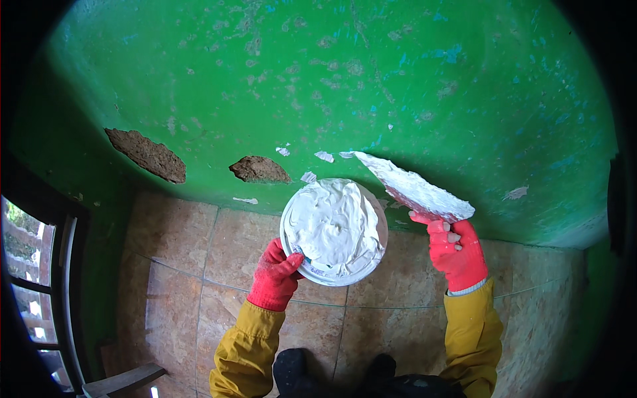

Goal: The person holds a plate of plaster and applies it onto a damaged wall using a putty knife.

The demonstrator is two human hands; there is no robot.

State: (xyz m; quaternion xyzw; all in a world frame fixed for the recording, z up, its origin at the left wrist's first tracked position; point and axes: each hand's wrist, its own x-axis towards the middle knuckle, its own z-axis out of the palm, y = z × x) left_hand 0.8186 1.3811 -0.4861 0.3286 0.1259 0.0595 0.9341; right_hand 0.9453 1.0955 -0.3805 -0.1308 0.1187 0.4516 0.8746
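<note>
My left hand (pixel 274 275), in a red glove, grips the rim of a round white tub (pixel 378 247) from its lower left, with the thumb over the edge. Thick white putty (pixel 332 222) fills the tub, its surface swirled and uneven. To the right, my right hand (pixel 458 252), in a red glove with bare fingertips, is closed around a putty knife (pixel 424 189). White putty coats its wide blade, and its handle is mostly hidden by my fingers. The blade's left corner is close to the green wall (pixel 371 79); I cannot tell whether it touches.
Two broken patches (pixel 260 169) expose rough brown material low on the wall. Small white smears (pixel 324 156) mark the green paint nearby. Brown tiles (pixel 232 249) cover the floor. A dark-framed window (pixel 70 278) and a wooden piece (pixel 126 381) stand at the left. My dark shoes (pixel 292 371) show below.
</note>
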